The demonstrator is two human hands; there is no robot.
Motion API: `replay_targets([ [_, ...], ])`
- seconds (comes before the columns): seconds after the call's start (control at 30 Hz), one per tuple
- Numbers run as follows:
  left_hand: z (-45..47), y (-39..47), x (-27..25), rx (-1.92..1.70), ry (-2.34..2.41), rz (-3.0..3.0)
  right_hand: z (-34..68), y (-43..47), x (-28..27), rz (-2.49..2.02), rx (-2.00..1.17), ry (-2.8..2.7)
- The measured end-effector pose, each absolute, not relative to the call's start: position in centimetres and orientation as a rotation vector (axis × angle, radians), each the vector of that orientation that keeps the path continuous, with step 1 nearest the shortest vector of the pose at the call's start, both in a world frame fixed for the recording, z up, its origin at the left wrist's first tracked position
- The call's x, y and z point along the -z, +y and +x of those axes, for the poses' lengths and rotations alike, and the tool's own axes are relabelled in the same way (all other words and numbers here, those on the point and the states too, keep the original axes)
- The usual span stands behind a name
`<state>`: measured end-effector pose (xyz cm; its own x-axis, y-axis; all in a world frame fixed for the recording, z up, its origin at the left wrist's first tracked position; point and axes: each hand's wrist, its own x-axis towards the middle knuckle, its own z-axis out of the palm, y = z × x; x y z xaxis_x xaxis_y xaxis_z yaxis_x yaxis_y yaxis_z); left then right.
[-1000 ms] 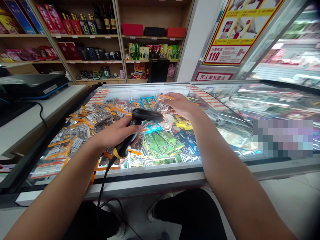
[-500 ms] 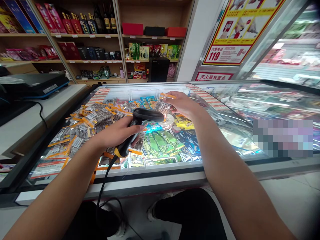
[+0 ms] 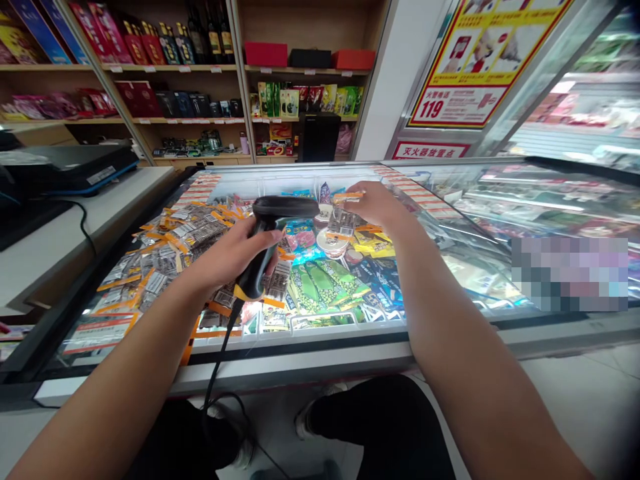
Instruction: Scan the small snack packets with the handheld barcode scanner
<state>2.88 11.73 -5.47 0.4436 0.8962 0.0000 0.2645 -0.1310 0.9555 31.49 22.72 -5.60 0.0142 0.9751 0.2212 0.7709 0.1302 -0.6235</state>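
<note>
A black barcode scanner (image 3: 256,267) with a yellow ring at its base is gripped in my left hand (image 3: 235,257), its head level and pointing right. My right hand (image 3: 377,203) pinches a small clear packet (image 3: 343,221) by its orange edge, to the right of the scanner's head and apart from it. The packet hangs with printed marks facing me. To the left, many similar orange-edged packets (image 3: 187,237) lie heaped on the glass top (image 3: 95,343) of a chest freezer. Behind my left fingers, more packets are partly hidden.
Green ice-cream packs (image 3: 325,280), blue packs (image 3: 377,283) and round tubs (image 3: 333,243) show through the glass. The scanner's cable (image 3: 213,383) drops over the front edge. A counter (image 3: 85,220) with a scale (image 3: 75,167) stands at left; stocked shelves (image 3: 185,121) line the back.
The scanner has moved slightly up and left. My right hand has shifted a little right, and the packet now hangs lower and apart from the scanner's head.
</note>
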Motion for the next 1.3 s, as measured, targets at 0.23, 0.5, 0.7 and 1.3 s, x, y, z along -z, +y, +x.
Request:
replay_targets([
  [0.23,2.9,12.7,5.6,-1.095,0.961,1.488,31.1,23.5,7.0,-1.937,0.167,-1.789],
  [0.5,3.1,12.9,5.5,-1.117,1.036,1.468,21.9,18.0,7.5,-1.376,-0.868,-2.295],
  [0.7,3.2,12.8,5.5,-1.09,1.048,1.506,19.0,17.1,9.2,-1.358,-0.842,-2.17],
  [1.3,2.6,12.4,5.6,-0.815,1.166,1.665,26.8,21.8,6.1,-1.234,-1.043,-1.498],
])
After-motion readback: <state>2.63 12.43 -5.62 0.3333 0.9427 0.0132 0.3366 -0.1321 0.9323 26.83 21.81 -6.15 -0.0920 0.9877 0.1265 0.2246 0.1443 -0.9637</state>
